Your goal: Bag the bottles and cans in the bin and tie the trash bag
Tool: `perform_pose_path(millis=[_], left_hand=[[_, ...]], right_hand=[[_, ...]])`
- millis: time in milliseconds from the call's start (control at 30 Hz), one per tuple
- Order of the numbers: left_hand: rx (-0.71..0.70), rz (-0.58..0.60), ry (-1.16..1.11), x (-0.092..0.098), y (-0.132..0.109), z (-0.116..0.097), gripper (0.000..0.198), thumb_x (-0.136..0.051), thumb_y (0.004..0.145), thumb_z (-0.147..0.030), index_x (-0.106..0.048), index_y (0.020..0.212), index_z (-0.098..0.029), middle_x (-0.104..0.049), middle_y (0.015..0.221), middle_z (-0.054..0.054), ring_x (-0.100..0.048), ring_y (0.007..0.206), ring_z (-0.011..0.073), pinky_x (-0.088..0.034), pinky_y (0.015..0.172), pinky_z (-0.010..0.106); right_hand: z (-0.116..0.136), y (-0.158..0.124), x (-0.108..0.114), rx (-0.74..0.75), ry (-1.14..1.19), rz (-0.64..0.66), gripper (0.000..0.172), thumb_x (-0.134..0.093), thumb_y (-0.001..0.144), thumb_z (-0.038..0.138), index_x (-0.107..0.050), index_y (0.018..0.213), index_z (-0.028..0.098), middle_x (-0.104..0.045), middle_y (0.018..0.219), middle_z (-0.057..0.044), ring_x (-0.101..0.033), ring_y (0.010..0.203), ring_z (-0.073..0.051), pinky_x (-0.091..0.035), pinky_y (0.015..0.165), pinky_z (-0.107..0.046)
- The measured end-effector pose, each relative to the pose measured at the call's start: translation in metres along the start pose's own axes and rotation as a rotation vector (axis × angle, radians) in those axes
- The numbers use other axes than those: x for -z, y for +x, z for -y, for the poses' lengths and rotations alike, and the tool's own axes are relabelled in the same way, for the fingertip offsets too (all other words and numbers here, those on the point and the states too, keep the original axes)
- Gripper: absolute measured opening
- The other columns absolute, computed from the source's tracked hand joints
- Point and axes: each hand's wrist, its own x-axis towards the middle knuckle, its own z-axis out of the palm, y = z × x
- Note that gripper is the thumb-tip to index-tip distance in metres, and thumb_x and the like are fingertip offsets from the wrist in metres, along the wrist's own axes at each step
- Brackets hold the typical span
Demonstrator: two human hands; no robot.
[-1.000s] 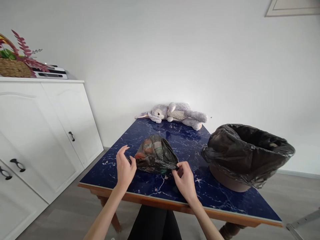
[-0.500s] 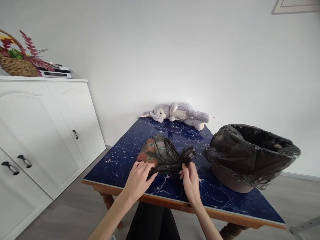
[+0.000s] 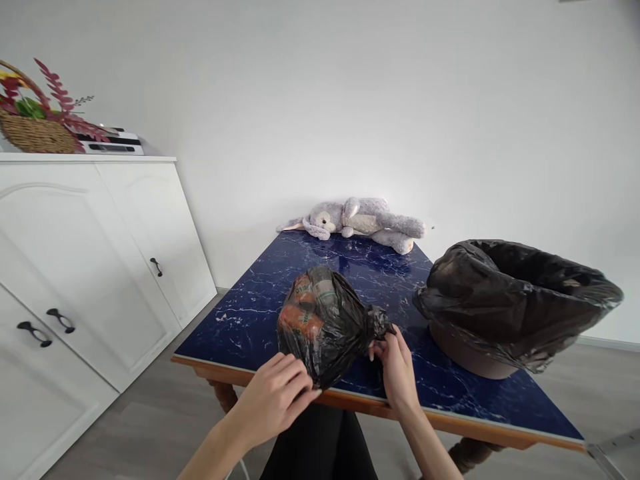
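Note:
A filled black garbage bag [image 3: 340, 327] lies near the front edge of the blue marbled table [image 3: 240, 300]. Orange-red printed packaging and a pale item show through its thin plastic. At the bag's front left edge, my left hand [image 3: 280, 393] has its fingers curled over the plastic, with the fingertips partly hidden. The bag's gathered, knotted neck points right, and my right hand [image 3: 397, 367] pinches it. To the right stands a brown trash bin [image 3: 465, 353] lined with another black bag [image 3: 510, 300], its mouth open.
A grey plush rabbit [image 3: 360, 220] lies on its side at the table's far edge, against the wall. White cabinets [image 3: 90, 253] on the left carry a wicker flower basket [image 3: 37, 132] and a white-and-black device [image 3: 115, 143]. A metal leg [image 3: 613, 453] shows at lower right.
The garbage bag has turned and slid toward the table's front edge, showing more of its packed side. My left hand has moved down and nearer; my right hand has shifted slightly right.

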Motion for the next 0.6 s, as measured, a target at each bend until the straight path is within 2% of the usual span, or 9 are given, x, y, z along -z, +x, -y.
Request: perform_pose_path(millis=[100, 200, 233, 333, 367, 533, 600], left_hand=[[0.105, -0.074, 0.001, -0.003, 0.016, 0.000, 0.010, -0.054, 0.112, -0.027, -0.060, 0.108, -0.020, -0.070, 0.101, 0.005, -0.068, 0.089, 0.0212, -0.052, 0.083, 0.036], [0.129, -0.028, 0.054, -0.016, 0.032, 0.001, 0.030, -0.072, 0.103, -0.039, -0.063, 0.125, -0.020, -0.071, 0.111, 0.008, -0.071, 0.095, 0.0257, -0.055, 0.084, 0.039], [0.124, -0.003, 0.072, -0.022, 0.036, 0.002, 0.031, -0.076, 0.101, -0.039, -0.065, 0.123, -0.020, -0.072, 0.111, 0.008, -0.072, 0.094, 0.0262, -0.055, 0.083, 0.039], [0.111, 0.020, 0.083, -0.032, 0.040, 0.006, 0.007, -0.072, 0.103, -0.027, -0.070, 0.101, -0.020, -0.075, 0.099, 0.004, -0.074, 0.085, 0.0223, -0.055, 0.078, 0.034], [0.120, 0.009, 0.074, -0.032, 0.040, 0.008, 0.011, -0.068, 0.105, -0.024, -0.069, 0.095, -0.020, -0.075, 0.095, 0.002, -0.074, 0.082, 0.0200, -0.054, 0.075, 0.032], [0.261, -0.126, -0.024, -0.011, 0.035, 0.015, 0.023, -0.058, 0.112, -0.033, -0.067, 0.094, -0.021, -0.074, 0.086, -0.001, -0.069, 0.066, 0.0132, -0.047, 0.060, 0.025], [0.320, -0.166, -0.103, 0.000, 0.036, 0.015, 0.025, -0.057, 0.112, -0.037, -0.067, 0.096, -0.021, -0.072, 0.083, -0.001, -0.067, 0.064, 0.0126, -0.046, 0.059, 0.025]], right_hand=[[-0.001, 0.001, 0.003, -0.023, 0.115, -0.016, 0.028, -0.070, 0.091, 0.052, -0.062, 0.091, 0.025, -0.064, 0.083, -0.001, -0.055, 0.069, -0.018, -0.045, 0.057, -0.030], [-0.001, 0.003, 0.007, -0.048, 0.204, -0.020, 0.025, -0.072, 0.089, 0.049, -0.065, 0.089, 0.025, -0.065, 0.086, -0.001, -0.056, 0.072, -0.018, -0.045, 0.057, -0.029], [-0.001, 0.004, 0.009, -0.057, 0.230, -0.016, 0.023, -0.073, 0.089, 0.048, -0.067, 0.089, 0.025, -0.066, 0.086, -0.001, -0.056, 0.071, -0.017, -0.046, 0.058, -0.029], [-0.003, 0.006, 0.015, -0.071, 0.309, -0.018, 0.022, -0.074, 0.089, 0.047, -0.073, 0.095, 0.025, -0.067, 0.084, 0.000, -0.057, 0.071, -0.016, -0.049, 0.062, -0.028], [-0.004, 0.007, 0.017, -0.069, 0.337, -0.023, 0.022, -0.074, 0.089, 0.047, -0.074, 0.097, 0.026, -0.067, 0.084, 0.001, -0.058, 0.071, -0.016, -0.049, 0.063, -0.028], [-0.009, 0.013, 0.022, -0.053, 0.470, -0.061, 0.017, -0.077, 0.086, 0.043, -0.075, 0.093, 0.028, -0.069, 0.092, 0.002, -0.065, 0.083, -0.017, -0.056, 0.074, -0.031], [-0.011, 0.015, 0.024, -0.058, 0.512, -0.079, 0.014, -0.077, 0.086, 0.041, -0.075, 0.092, 0.029, -0.070, 0.096, 0.002, -0.066, 0.087, -0.018, -0.057, 0.079, -0.031]])
